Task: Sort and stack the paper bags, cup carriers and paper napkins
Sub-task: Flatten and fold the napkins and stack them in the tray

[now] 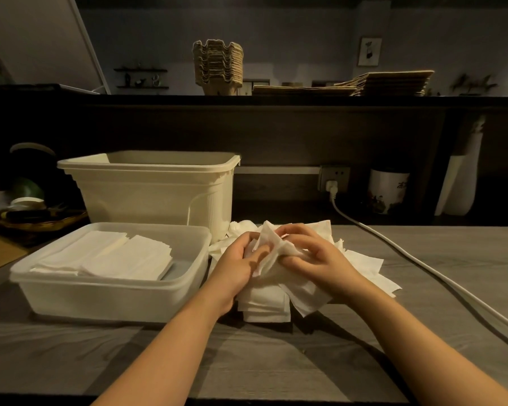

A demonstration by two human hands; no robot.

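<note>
The gray bench (452, 244) was the biggest thing. At its back left sat a big tub (147, 186), cream w/ an open top. A dark shelf (159, 99) ran high above & behind the big tub. A see-thru flat box (100, 300) sat right in front of the big tub, so close I can't tell if they touched. Inside it lay neat napkins (123, 256) in 2 flat stacks side by side. Up on the shelf, far right of the big tub, lay the paper bags (393, 82) in a flat stack. The cup carriers (217, 65) stood in a tall stack on the shelf too, above the big tub's right end. Loose napkins (276, 300) made a messy pile on the bench, front right of the big tub. A white cable (417, 262) ran from a wall plug (332, 186) right of the big tub & over the bench. The left hand (235, 268) & right hand (320, 259) were over the messy pile. Each had a curled grip on one napkin (273, 247), all crumpled, held btw them just above the pile.
</note>
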